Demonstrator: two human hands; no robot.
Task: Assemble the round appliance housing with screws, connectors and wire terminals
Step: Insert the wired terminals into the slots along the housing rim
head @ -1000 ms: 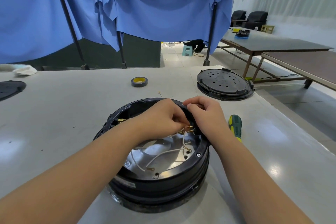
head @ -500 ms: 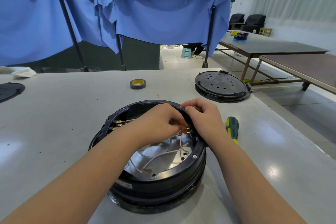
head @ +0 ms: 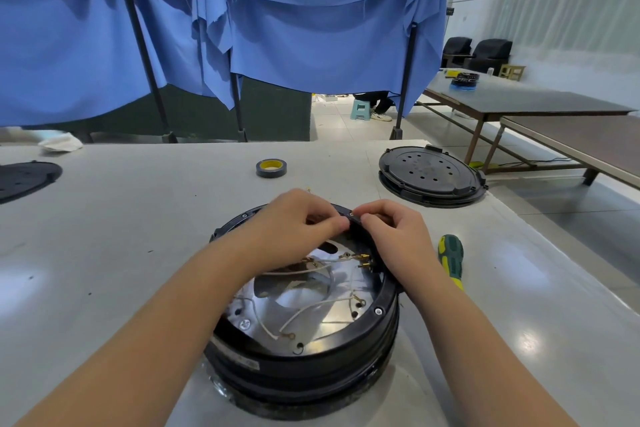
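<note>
Both hands pinch at the housing (head: 304, 362) far rim: left hand (head: 298, 218), right hand (head: 394, 236) (pinched part hidden). Rigid, heavy shell; white wires (head: 311, 308) inside floppy, grip by terminals.

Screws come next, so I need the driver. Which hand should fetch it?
Right hand: the screwdriver lies just beside its wrist, while the left hand sits across the housing.

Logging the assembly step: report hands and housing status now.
Left hand and right hand both pinching at the far rim of the round black housing. White wires loose inside. Screwdriver idle on the table beside the right hand.
</note>
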